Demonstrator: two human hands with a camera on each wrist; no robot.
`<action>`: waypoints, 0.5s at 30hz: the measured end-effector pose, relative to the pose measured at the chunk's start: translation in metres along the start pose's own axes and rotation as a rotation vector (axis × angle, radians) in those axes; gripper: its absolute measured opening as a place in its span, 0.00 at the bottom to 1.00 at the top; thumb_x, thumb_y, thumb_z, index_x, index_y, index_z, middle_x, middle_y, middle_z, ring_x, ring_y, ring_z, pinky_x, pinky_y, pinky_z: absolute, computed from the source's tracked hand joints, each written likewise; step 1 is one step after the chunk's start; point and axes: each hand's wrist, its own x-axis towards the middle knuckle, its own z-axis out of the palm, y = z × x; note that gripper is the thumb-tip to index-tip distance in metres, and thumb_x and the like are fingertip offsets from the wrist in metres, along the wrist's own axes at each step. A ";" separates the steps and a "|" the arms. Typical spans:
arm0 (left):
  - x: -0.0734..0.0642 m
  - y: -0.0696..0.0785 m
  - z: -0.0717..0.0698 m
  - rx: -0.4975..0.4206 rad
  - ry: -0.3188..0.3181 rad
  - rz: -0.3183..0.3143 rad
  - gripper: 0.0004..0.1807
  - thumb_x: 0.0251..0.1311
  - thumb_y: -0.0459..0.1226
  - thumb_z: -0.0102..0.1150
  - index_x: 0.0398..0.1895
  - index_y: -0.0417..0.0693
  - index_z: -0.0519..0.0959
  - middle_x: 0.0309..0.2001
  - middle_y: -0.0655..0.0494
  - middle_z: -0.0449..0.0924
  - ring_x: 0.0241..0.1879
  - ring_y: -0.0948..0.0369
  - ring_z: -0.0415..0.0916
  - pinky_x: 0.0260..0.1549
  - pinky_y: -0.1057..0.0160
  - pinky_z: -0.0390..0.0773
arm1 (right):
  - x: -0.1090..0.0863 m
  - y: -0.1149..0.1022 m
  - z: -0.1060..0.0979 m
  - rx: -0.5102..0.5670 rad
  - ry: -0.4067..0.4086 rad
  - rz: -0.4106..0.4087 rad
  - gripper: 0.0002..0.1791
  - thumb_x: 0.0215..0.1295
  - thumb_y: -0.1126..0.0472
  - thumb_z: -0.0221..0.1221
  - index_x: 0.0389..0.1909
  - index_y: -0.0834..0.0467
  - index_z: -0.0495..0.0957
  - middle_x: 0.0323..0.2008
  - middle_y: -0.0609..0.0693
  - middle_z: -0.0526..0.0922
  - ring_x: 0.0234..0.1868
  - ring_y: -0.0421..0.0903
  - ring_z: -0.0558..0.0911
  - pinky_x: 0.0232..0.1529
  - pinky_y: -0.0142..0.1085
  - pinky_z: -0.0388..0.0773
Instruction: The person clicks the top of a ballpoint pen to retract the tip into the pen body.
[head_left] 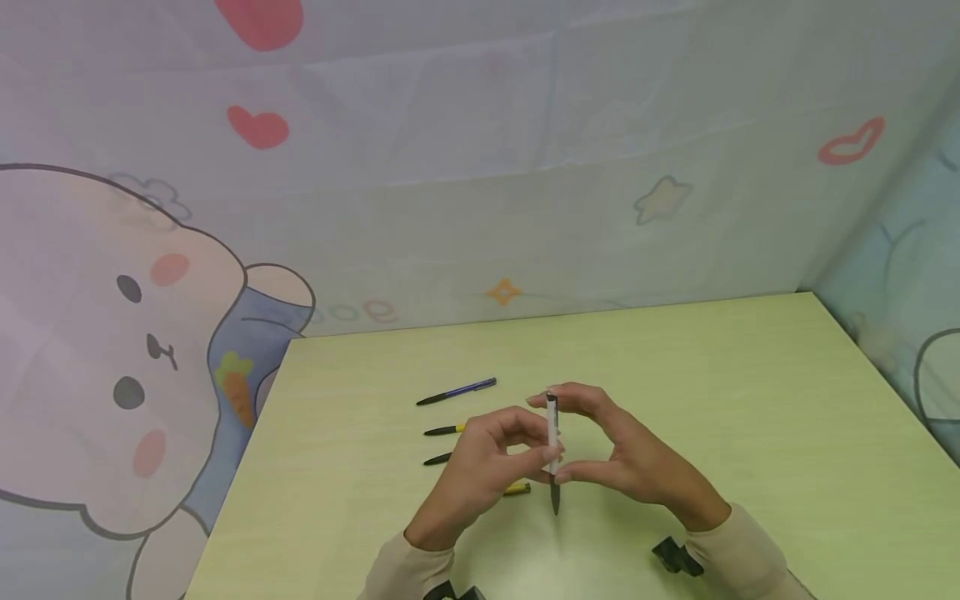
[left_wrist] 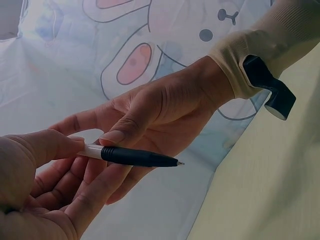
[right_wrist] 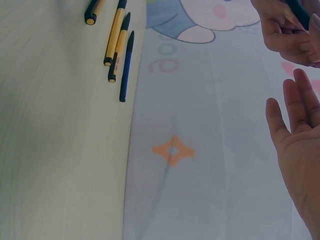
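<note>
A pen (head_left: 552, 433) with a white barrel and dark grip stands upright above the table, tip down. My left hand (head_left: 491, 458) pinches its barrel between thumb and fingers. My right hand (head_left: 630, 446) is around the pen from the other side, index finger by its top and thumb beside the dark grip. In the left wrist view the pen's dark grip (left_wrist: 140, 157) and pointed tip show between both hands. The right wrist view has the right hand's fingers (right_wrist: 300, 107) extended and spread; the left hand (right_wrist: 287, 35) shows above.
On the table (head_left: 750, 400) left of the hands lie a blue pen (head_left: 457, 392) and several yellow and black pens (right_wrist: 114, 40), partly hidden by the left hand in the head view. A printed cloth (head_left: 450, 208) hangs behind the table.
</note>
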 end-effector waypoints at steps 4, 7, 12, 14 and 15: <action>0.000 0.000 0.000 -0.006 0.010 -0.006 0.09 0.63 0.31 0.68 0.43 0.34 0.82 0.40 0.45 0.84 0.43 0.53 0.84 0.39 0.47 0.88 | 0.001 -0.001 0.000 0.002 0.000 0.003 0.43 0.54 0.77 0.71 0.68 0.68 0.60 0.64 0.60 0.74 0.66 0.48 0.74 0.69 0.40 0.69; 0.000 -0.001 0.000 -0.011 0.018 -0.016 0.10 0.62 0.31 0.69 0.42 0.34 0.82 0.40 0.46 0.85 0.43 0.53 0.84 0.39 0.47 0.88 | 0.002 -0.001 0.000 0.006 -0.001 -0.001 0.42 0.54 0.77 0.71 0.68 0.69 0.59 0.64 0.60 0.74 0.66 0.49 0.74 0.69 0.41 0.70; -0.001 -0.002 0.000 -0.029 0.023 -0.032 0.10 0.62 0.31 0.69 0.43 0.33 0.82 0.40 0.47 0.84 0.43 0.54 0.84 0.39 0.47 0.88 | 0.000 0.001 0.000 0.004 -0.001 0.008 0.43 0.53 0.77 0.71 0.68 0.67 0.59 0.64 0.60 0.74 0.65 0.49 0.75 0.68 0.43 0.71; -0.001 -0.003 0.000 -0.034 0.023 -0.035 0.10 0.62 0.31 0.69 0.43 0.32 0.82 0.40 0.48 0.84 0.43 0.54 0.84 0.39 0.47 0.88 | -0.001 0.002 0.001 0.005 0.001 0.018 0.43 0.54 0.76 0.71 0.68 0.66 0.60 0.65 0.59 0.74 0.66 0.48 0.74 0.68 0.42 0.70; -0.001 -0.003 0.000 -0.034 0.024 -0.037 0.10 0.62 0.31 0.69 0.43 0.32 0.82 0.41 0.48 0.84 0.42 0.54 0.84 0.39 0.47 0.88 | -0.001 0.002 0.001 0.006 0.002 0.019 0.43 0.54 0.76 0.71 0.68 0.66 0.60 0.65 0.59 0.74 0.66 0.48 0.74 0.69 0.41 0.70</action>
